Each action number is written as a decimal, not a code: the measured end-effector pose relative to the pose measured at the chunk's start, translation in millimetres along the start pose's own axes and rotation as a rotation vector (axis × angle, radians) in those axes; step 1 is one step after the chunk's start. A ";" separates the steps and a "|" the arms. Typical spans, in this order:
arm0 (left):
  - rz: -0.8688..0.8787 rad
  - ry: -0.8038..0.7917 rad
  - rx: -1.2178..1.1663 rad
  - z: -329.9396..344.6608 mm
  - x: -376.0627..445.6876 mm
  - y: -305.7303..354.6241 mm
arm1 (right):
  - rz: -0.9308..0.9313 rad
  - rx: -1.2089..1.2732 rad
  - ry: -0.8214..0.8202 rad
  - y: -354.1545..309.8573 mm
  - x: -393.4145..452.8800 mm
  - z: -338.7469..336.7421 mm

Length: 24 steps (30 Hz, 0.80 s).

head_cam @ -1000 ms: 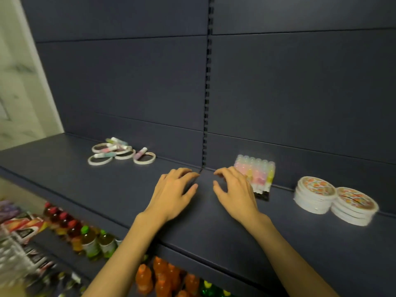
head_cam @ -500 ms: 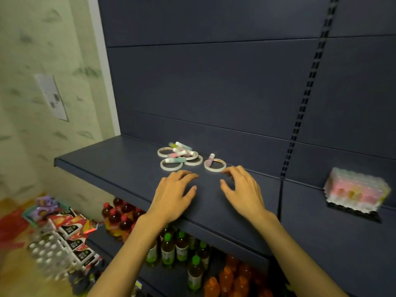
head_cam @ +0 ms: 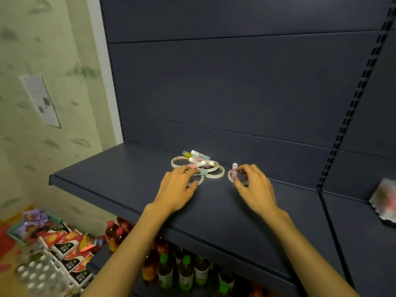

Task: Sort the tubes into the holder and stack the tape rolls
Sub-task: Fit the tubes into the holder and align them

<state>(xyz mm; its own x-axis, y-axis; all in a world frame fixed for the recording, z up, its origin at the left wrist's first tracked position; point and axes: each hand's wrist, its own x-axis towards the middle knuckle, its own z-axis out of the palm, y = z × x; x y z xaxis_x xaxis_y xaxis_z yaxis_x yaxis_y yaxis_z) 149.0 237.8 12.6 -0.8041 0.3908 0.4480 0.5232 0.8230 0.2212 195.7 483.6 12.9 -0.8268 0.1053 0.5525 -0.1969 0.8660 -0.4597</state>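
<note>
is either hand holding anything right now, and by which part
The right hand pinches the pink tube at its lower end, thumb and fingertips around it, over a tape ring. The left hand holds nothing; its fingers rest on another ring.

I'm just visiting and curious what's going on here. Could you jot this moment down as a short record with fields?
Setting: dark shelf in a shop
Left hand: open, fingers over a tape ring
Right hand: pinches a pink tube lying across another tape ring
Loose pile: tubes lying on tape rings
Holder: far right, blurred, holds tubes
Below: bottled drinks
</note>
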 end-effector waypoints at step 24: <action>0.148 0.047 -0.460 64.2 94.2 -92.9 | 0.419 -0.282 0.139 22.8 56.3 83.0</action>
<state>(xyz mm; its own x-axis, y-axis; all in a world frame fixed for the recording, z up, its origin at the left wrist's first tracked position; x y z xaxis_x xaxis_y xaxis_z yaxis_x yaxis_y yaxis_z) 6.5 224.6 -21.4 -0.7036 0.4621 0.5398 0.7100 0.4883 0.5074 101.0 468.7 -24.2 -0.7231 0.5179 0.4570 0.3007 0.8317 -0.4666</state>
